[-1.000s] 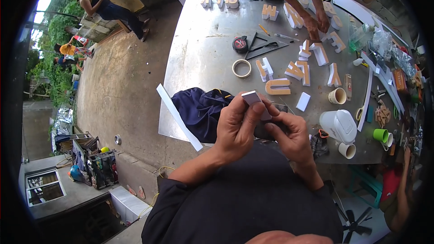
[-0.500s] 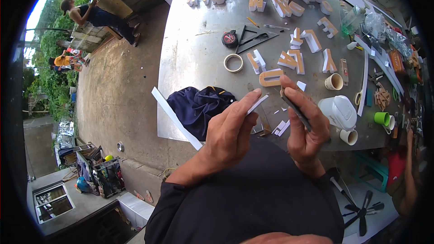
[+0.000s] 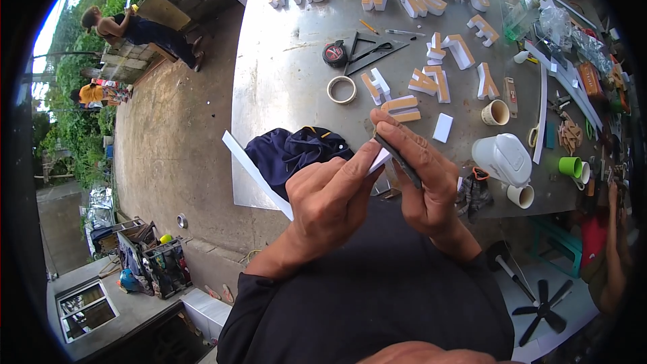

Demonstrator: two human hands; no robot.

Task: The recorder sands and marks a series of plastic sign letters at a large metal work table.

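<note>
Pinched between the fingers of my left hand (image 3: 330, 195) is a small flat white piece (image 3: 379, 160), held above the table's near edge. My right hand (image 3: 430, 189) grips a thin dark flat strip (image 3: 400, 162) along its fingers. The strip lies against or very close to the white piece; exact contact is hard to make out. Just beyond my fingertips sits a tan-faced, white-sided cut-out letter (image 3: 402, 109). A white rectangular piece (image 3: 442, 128) rests to its right. Beside my left hand is a bunched navy cloth (image 3: 286, 158).
The metal table (image 3: 283, 81) carries several more cut-out letters (image 3: 430, 83), a tape roll (image 3: 342, 90), a tape measure (image 3: 334, 54) and a set square (image 3: 377, 56). Cups (image 3: 495, 113) and a white lidded container (image 3: 502, 160) stand right. A fan (image 3: 541, 310) is at lower right.
My right hand has moved left, bringing the dark strip to the white piece in my left hand. Another person's hands at the table's far end have left the view.
</note>
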